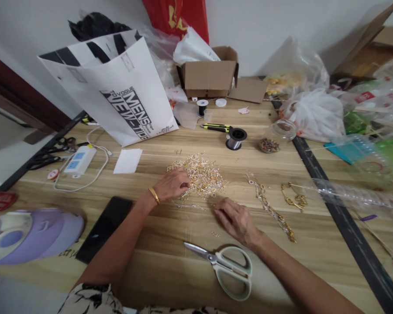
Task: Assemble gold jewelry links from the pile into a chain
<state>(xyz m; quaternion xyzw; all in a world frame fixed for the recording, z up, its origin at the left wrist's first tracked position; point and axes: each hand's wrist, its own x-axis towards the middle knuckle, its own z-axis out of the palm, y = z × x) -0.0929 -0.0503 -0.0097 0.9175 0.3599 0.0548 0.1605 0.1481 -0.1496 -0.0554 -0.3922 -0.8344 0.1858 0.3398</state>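
A heap of small gold and silver jewellery pieces is spread on the wooden table. My left hand, with a gold bangle at the wrist, rests on the heap's left side, its fingers curled together and their tips hidden. Just below the heap lies a thin silver chain. My right hand is low over the table to the right of that chain, fingers bent and closed; whatever they pinch is too small to make out. A few tiny pieces lie beneath it. Scissors with pale green handles lie nearer me.
Gold and silver chains and a gold chain lie at right. Behind the heap are a wire spool, a cutter knife and a bead jar. A paper bag, phone and power strip stand or lie left.
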